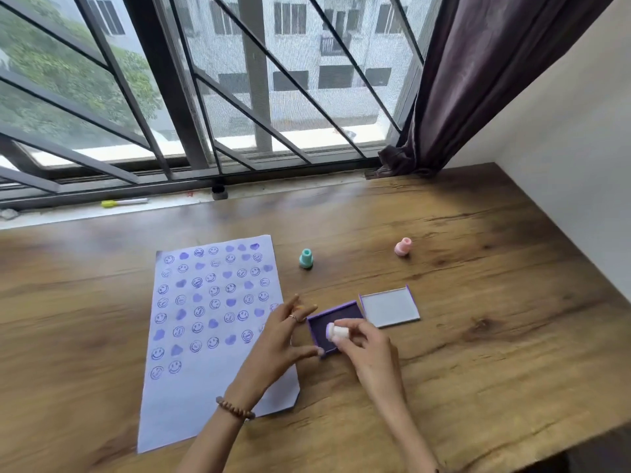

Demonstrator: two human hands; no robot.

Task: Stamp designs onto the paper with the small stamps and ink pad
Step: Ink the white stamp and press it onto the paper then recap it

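Note:
A white sheet of paper (191, 387) lies on the wooden table, covered in rows of purple smiley and heart prints. To its right sits the open purple ink pad (324, 319), its grey lid (389, 307) lying beside it. My right hand (365, 349) holds a small white stamp (336, 332) tilted over the pad. My left hand (280, 336) rests with fingers spread over the paper's right edge, its thumb touching the pad's near corner. A teal stamp (306, 258) and a pink stamp (403, 247) stand further back.
The wooden table (495, 353) ends at a window sill with metal bars at the back. A yellow-capped marker (124, 202) and a small dark cup (218, 192) lie on the sill. A dark curtain (461, 97) hangs at the right beside a white wall.

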